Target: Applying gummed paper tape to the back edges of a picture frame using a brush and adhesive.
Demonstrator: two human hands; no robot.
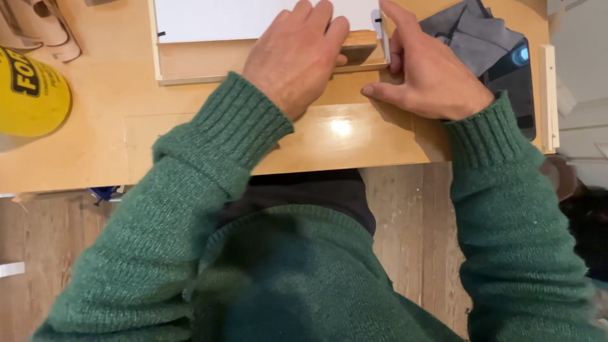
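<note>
Left hand (294, 54) lies palm-down, fingers together and curled over a small pale wooden block (361, 43), pressing it onto the shallow light-wood tray frame (190, 63); only the block's right end shows past the knuckles. Right hand (430, 73) sits just right of it, holding nothing: index finger up along the frame's right edge, thumb flat on the tan wooden tabletop (114, 139) below the frame's lower right corner. A white sheet (221, 18) fills the frame's upper part, its lower edge just beyond the left fingertips. The hands are close, with a narrow gap between them at the block. Right of the right hand, touching the wrist area: a grey folded cloth (468, 35) over a dark flat panel (516, 82), then a thin pale wood strip (548, 95) at the table's right edge, so little room that side. Left of the left hand, open tabletop runs to a yellow rounded plastic object (28, 95) well apart at the far left, with curled wooden pieces (44, 31) beyond it. The table's near edge lies under both forearms in green knit sleeves (209, 158); plank floor (405, 221) below.
</note>
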